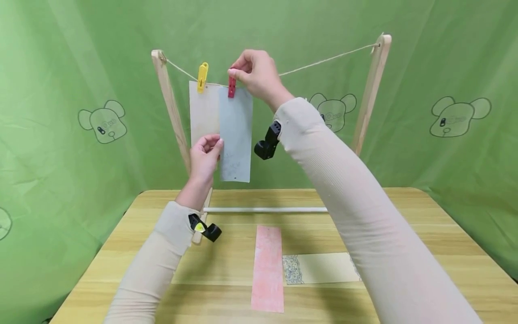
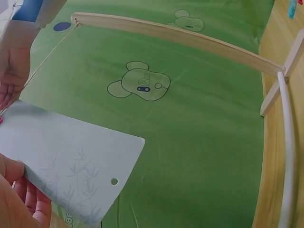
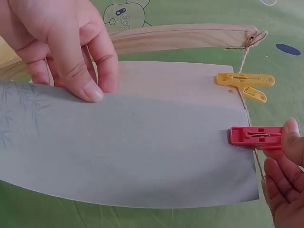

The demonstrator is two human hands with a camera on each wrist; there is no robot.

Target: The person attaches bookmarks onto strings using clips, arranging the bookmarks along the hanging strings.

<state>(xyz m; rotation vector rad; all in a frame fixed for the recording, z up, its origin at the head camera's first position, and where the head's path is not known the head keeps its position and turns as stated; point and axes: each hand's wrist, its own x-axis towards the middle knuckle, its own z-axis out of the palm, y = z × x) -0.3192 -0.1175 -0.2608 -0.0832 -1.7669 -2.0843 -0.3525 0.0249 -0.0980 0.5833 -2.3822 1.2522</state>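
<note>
A pale blue paper strip [image 1: 236, 135] with a faint bamboo print hangs from a string [image 1: 328, 59]. At its top, a red clothespin [image 1: 231, 88] bites the paper and the string. My right hand [image 1: 261, 74] pinches the upper end of that clothespin between thumb and fingers. Lower down, my left hand [image 1: 205, 157] pinches the strip's left edge, thumb in front. Just left, a cream paper strip [image 1: 204, 110] hangs from a yellow clothespin [image 1: 202, 77], partly covered by the blue one. In the right wrist view the red clothespin [image 3: 254, 137] sits across the strip's top edge.
Wooden posts [image 1: 373, 90] stand on both sides and carry the string. A white rod [image 1: 263, 209] runs low between them. On the wooden table [image 1: 133, 252] lie a pink strip [image 1: 268, 270] and a cream strip with patterned ends [image 1: 323, 268]. Green cloth [image 1: 283, 27] hangs behind.
</note>
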